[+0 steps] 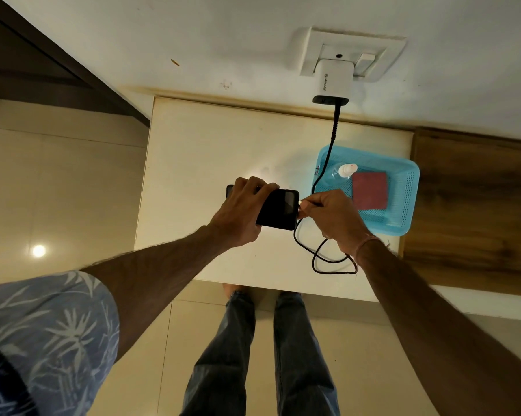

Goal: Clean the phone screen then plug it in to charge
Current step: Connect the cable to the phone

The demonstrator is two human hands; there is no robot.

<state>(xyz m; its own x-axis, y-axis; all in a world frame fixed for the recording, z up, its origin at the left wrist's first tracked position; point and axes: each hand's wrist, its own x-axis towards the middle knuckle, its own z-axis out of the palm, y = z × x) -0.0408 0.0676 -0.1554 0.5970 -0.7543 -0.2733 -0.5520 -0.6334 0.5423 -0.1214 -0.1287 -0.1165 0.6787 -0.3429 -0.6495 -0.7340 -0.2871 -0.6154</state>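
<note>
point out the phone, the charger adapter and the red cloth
phone (278,210): head view, on its dark screen
charger adapter (335,81): head view, on its white body
red cloth (370,190): head view, on its middle, in the blue tray

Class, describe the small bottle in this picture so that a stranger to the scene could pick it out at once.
Find the pale table against the wall, then the blue perforated basket at its right end. The small clear bottle lies in the basket's far left corner, beside a flat maroon cloth. Its white cap sets it apart.
</note>
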